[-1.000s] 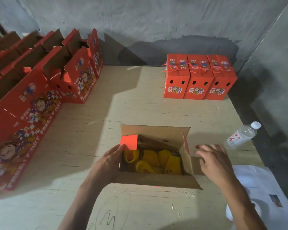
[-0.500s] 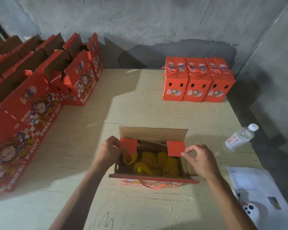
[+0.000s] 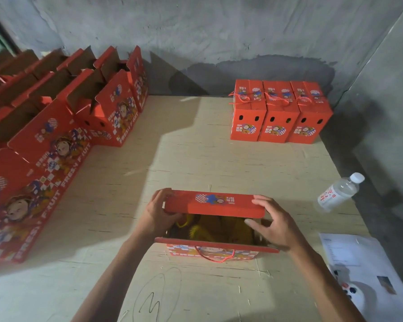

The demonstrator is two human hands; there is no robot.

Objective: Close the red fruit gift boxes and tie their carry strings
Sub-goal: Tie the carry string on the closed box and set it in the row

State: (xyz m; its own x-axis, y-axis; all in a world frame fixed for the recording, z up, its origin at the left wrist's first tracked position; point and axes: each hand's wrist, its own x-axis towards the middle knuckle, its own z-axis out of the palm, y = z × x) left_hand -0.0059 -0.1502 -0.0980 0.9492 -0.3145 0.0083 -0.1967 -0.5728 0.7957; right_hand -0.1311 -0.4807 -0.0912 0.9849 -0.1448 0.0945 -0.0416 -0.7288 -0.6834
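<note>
A red fruit gift box stands in front of me on the wooden table. Its far top flap is folded halfway down over the opening. Yellow netted fruit shows in the gap below it. My left hand grips the flap's left end. My right hand holds the right end, with its thumb under the flap. The near flap points toward me, and a red carry string hangs in a loop on the box's front face.
Three closed, tied red boxes stand in a row at the back right. Several open red boxes line the left side. A plastic water bottle lies at the right edge, papers nearer at the right.
Both small side flaps were folded in, then the far top flap came down over the fruit. Both hands moved from the side flaps to the ends of that top flap.
</note>
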